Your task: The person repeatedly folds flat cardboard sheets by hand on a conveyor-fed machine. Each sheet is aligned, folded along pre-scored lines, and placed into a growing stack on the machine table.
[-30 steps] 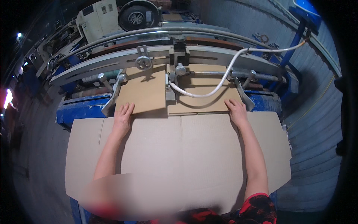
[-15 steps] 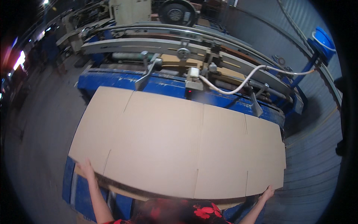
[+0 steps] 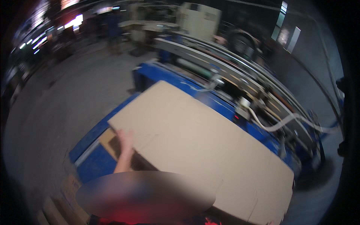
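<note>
In the head view, a broad tan sheet [image 3: 202, 135] of cardboard lies aslant along the front of a blue machine [image 3: 247, 129], its long axis running from upper left to lower right of the frame. One short end faces the open floor [image 3: 71, 86] at upper left; the other reaches the lower right. The far long edge runs roughly in line with the machine's metal rail [image 3: 210, 48], while the near long edge, marked by short slits [image 3: 220, 184], faces the worker. The left hand [image 3: 126, 141] is at the near edge, close to the left corner, fingers against the board; blur hides whether it is clamped. The right hand's state cannot be told. Darker brown board [image 3: 108, 139] shows below the sheet's left end, above a blue table [image 3: 93, 167]. Beyond the far edge, a white hose [image 3: 277, 128] loops rightward near a small red light [image 3: 236, 117]. A person [image 3: 113, 28] stands at the back, left of a cream cabinet [image 3: 198, 20].
</note>
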`<action>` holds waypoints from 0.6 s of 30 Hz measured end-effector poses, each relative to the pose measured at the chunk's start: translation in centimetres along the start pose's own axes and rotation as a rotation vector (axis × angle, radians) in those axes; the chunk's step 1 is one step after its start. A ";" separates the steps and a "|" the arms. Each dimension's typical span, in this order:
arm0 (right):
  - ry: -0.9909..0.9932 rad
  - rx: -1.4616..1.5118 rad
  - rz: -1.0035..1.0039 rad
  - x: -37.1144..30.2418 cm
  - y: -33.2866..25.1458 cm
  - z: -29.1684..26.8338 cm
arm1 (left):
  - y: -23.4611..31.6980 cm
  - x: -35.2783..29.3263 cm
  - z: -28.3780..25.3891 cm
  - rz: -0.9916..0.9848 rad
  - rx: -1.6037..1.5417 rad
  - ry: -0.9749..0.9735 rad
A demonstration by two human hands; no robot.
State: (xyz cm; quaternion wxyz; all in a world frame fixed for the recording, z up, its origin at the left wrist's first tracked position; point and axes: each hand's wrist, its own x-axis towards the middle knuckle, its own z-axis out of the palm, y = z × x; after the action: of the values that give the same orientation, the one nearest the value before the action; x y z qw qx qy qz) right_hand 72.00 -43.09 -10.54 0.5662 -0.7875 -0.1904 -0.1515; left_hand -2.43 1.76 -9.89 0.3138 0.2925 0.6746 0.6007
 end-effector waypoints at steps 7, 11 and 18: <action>-0.403 0.031 -0.233 -4.4 -17.2 14.6 | 3.6 -1.0 1.5 -0.088 -0.060 0.092; -0.748 0.065 -0.420 -8.1 -23.5 22.3 | 4.9 -0.9 0.8 -0.030 -0.147 0.011; -1.133 0.105 -0.652 -16.3 -31.3 31.0 | 6.3 1.1 0.2 -0.100 -0.499 0.029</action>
State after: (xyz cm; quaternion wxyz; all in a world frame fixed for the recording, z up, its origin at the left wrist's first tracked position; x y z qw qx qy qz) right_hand 43.61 -6.75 -1.52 0.3411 -0.6185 -0.6953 0.1326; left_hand -2.82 3.43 -3.74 0.3957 0.1636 0.5235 0.7366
